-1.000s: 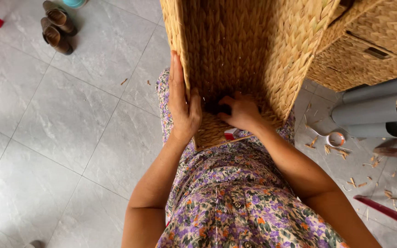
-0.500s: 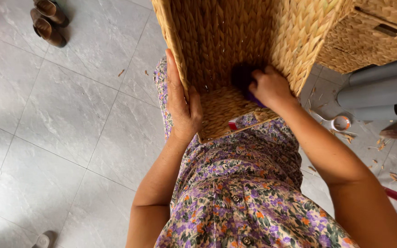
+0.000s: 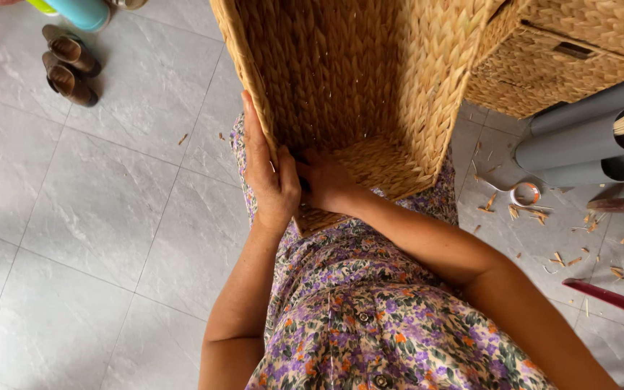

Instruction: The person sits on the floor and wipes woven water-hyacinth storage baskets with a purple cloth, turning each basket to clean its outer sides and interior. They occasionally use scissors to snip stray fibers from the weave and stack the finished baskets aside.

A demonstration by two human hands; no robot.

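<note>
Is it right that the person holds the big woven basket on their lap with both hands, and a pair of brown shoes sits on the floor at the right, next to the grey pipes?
Not quite. The brown shoes sit on the tiled floor at the upper left, far from the grey pipes on the right, as the head view shows. The rest holds: the left hand and right hand both hold the woven basket on the lap.

A large woven basket point(image 3: 355, 94) of tan, braided straw-like fibre stands tilted on the person's lap, its open mouth facing the camera so that the inside walls and the flat woven bottom show. Its walls are straight and box-like, and the weave runs in tight plaited rows. Its near corner rests on the floral dress; its far end rises out of view at the top.
</note>
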